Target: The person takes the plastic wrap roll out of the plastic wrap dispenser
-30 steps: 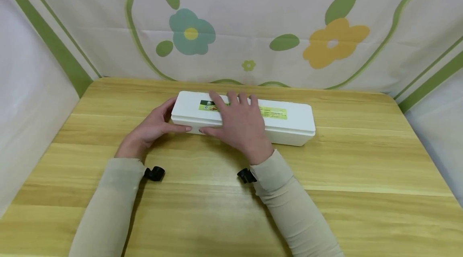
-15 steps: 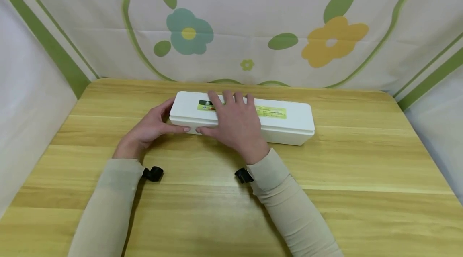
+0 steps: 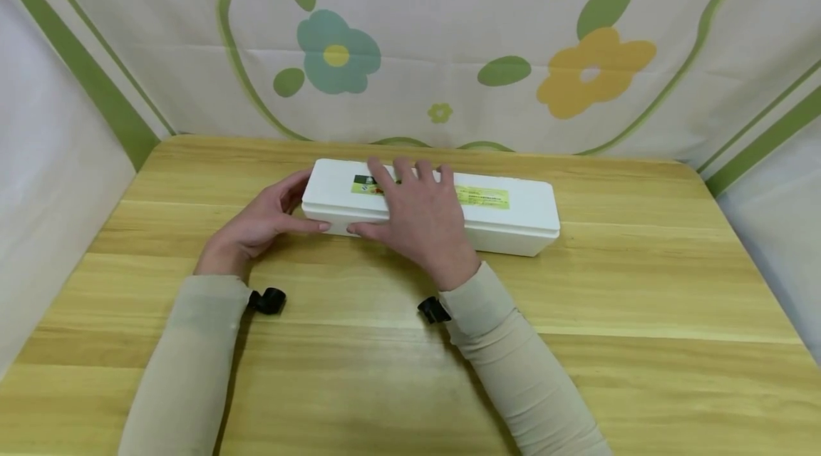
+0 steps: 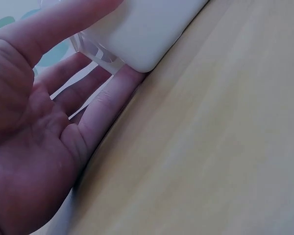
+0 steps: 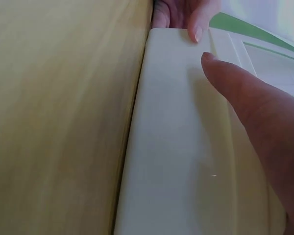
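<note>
A long white lidded box lies near the back of the wooden table, a green and yellow label on its lid. My left hand holds its left end, thumb on the front side and fingers around the end and back. In the left wrist view, that hand has its lower finger along the tabletop at the box's corner. Across the lid spreads my right hand, its fingertips at the far edge and its thumb on the front side. The right thumb shows against the box in the right wrist view.
The wooden table reaches back to a white curtain printed with flowers and green lines. More white cloth hangs at both sides. Small black devices are attached at both sleeve cuffs.
My left thumb has slid slightly left along the box's front side, and the left wrist has shifted a little left. The box and my right hand stay nearly still.
</note>
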`<action>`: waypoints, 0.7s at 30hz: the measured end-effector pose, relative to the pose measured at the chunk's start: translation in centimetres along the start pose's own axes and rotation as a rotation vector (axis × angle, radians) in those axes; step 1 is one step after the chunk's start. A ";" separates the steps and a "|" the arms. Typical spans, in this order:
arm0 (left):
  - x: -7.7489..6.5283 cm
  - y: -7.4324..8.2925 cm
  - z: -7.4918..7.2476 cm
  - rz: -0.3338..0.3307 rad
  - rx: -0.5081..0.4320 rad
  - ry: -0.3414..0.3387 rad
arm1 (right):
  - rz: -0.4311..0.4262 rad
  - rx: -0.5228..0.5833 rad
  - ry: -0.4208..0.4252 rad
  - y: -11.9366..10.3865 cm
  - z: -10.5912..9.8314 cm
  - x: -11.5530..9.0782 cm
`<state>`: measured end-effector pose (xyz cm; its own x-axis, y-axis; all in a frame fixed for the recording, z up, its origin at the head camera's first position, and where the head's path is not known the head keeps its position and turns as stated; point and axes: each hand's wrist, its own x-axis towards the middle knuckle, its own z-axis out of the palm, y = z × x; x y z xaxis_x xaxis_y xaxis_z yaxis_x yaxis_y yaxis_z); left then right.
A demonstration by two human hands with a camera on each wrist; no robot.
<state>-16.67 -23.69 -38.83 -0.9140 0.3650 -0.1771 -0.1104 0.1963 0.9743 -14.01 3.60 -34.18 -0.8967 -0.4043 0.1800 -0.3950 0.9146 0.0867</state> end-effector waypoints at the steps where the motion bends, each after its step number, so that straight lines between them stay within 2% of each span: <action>1: 0.0 0.0 0.0 -0.003 0.001 0.000 | 0.001 0.002 0.000 0.0 -0.1 0.0; 9: 0.0 0.1 0.1 -0.011 0.024 -0.015 | 0.021 0.019 -0.041 -0.7 -0.7 0.1; 21: 0.1 0.1 0.1 0.012 0.037 -0.026 | 0.025 -0.028 0.079 -1.1 0.4 0.2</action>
<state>-16.70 -23.55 -38.79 -0.9046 0.3913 -0.1692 -0.0840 0.2253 0.9707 -13.84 2.55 -34.62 -0.8869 -0.3821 0.2595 -0.3664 0.9241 0.1085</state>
